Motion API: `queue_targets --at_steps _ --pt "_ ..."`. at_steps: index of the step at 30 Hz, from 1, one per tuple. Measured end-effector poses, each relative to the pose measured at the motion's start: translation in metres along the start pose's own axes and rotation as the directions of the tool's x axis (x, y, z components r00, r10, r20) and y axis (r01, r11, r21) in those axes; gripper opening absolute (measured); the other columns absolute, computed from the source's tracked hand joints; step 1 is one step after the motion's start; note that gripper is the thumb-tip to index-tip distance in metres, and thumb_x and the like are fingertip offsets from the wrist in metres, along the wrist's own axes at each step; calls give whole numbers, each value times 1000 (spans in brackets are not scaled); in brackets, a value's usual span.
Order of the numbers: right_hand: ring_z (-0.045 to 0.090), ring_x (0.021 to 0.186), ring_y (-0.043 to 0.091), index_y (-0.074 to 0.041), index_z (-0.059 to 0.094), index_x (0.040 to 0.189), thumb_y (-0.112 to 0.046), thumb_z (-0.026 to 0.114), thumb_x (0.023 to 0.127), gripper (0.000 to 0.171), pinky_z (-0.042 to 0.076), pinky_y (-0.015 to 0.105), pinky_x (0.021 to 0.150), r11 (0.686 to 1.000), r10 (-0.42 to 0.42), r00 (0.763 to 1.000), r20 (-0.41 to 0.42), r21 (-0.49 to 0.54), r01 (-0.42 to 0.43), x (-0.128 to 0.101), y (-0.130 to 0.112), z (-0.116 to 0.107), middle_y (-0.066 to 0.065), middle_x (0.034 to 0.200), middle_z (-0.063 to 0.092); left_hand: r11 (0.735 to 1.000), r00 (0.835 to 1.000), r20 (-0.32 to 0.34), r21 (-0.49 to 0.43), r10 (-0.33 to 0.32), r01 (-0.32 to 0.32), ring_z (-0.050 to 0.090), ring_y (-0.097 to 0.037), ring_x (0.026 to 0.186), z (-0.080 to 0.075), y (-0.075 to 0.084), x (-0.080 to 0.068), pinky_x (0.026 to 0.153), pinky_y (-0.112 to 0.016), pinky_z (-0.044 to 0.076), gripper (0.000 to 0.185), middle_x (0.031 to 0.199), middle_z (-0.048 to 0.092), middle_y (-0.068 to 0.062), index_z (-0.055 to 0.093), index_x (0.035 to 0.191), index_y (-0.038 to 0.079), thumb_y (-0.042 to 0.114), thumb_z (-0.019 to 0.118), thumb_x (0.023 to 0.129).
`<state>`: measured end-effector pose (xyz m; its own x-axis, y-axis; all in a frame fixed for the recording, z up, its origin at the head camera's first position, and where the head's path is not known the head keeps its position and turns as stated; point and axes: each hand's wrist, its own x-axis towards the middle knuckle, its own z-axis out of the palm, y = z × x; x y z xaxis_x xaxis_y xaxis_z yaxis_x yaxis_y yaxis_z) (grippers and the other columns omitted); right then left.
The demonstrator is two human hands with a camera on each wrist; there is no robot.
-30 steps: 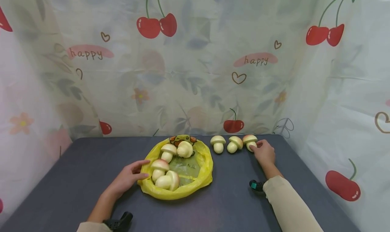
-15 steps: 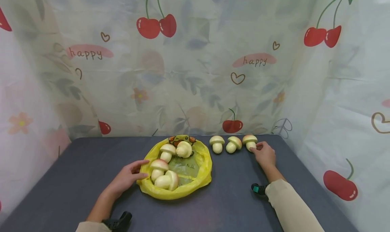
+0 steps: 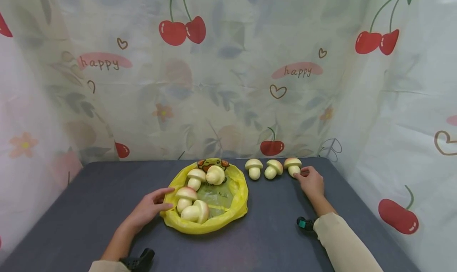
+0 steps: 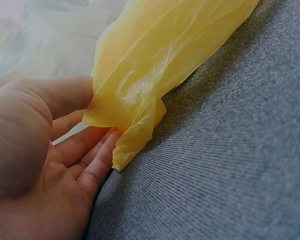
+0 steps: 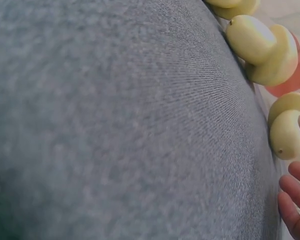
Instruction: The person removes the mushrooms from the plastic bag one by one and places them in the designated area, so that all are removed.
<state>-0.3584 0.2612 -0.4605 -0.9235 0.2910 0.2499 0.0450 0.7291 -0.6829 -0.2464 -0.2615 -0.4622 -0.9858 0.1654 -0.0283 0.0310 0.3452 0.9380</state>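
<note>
A yellow plastic bag (image 3: 205, 226), its rim rolled wide, lies on the table with several mushrooms inside. They have cream stems and pinkish caps, such as the mushroom (image 3: 186, 196) at its left side. My left hand (image 3: 151, 206) holds the bag's left rim with thumb and fingers; in the left wrist view the yellow film (image 4: 140, 85) covers the fingertips. At the back right, three more mushrooms stand in a row. My right hand (image 3: 311, 181) pinches the stem of the rightmost mushroom (image 3: 292, 162), thumb in front; the right wrist view cuts off most of the hand.
The dark grey table (image 3: 264, 232) ends at a printed curtain (image 3: 228, 85) just behind the bag and the row. Left of the right hand stand the middle mushroom (image 3: 273, 169) and the left mushroom (image 3: 254, 168). Curtains also rise along both sides.
The right forearm has shifted slightly to the right, while its fingers stay at the same mushroom. The left hand and the bag keep their places; the head view has turned very slightly.
</note>
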Motion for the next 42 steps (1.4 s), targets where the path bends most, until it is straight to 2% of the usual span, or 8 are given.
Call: queue_targets --at_steps 6,15,21,29,32,36,42 --pt "61 98 36 -1 60 112 -29 69 90 38 44 48 85 999 -25 1000 -14 20 25 -5 1 0 20 106 67 1000 1000 8 -2 -3 3 45 -34 126 0 -1 0 92 -40 45 60 146 41 -22 48 143 6 26 70 91" --pt "63 99 34 -2 62 113 -26 70 91 34 47 46 83 992 -65 995 -74 106 73 -19 -9 2 19 109 67 1000 1000 -2 0 -6 6 49 -32 121 -1 1 0 90 -39 46 59 145 43 -22 48 143 5 25 70 91" --pt "65 96 32 -2 65 109 -23 72 89 30 49 44 79 981 -108 989 -106 153 123 -27 -19 4 18 106 68 1000 1000 3 8 3 -3 42 -36 129 -1 2 -1 95 -44 43 59 147 40 -22 48 143 5 25 69 92" --pt "67 88 26 -3 68 106 -20 76 87 26 50 38 73 964 -186 979 -84 178 199 -32 -43 10 12 98 71 1000 1000 11 9 14 -14 37 -38 133 0 2 -1 100 -48 39 58 148 38 -23 47 143 4 24 68 93" --pt "65 87 25 -4 69 105 -17 75 87 23 49 39 76 945 -244 966 -83 204 256 -32 -54 12 11 95 70 1000 1000 10 7 12 -12 38 -38 133 0 2 -1 100 -49 39 59 148 38 -23 48 143 4 24 69 92" --pt "63 86 23 -5 69 105 -14 73 89 19 49 39 75 898 -334 938 -89 271 346 -31 -72 13 9 94 69 1000 1000 9 6 7 -7 38 -37 133 0 1 -1 100 -49 39 58 148 39 -23 48 143 4 25 69 92" --pt "65 87 22 -4 68 105 -13 72 90 19 49 29 71 828 -428 897 -106 352 437 -27 -100 20 9 96 70 1000 1000 8 0 5 -5 39 -37 132 0 1 -1 99 -47 40 59 148 39 -22 48 143 4 25 69 92"
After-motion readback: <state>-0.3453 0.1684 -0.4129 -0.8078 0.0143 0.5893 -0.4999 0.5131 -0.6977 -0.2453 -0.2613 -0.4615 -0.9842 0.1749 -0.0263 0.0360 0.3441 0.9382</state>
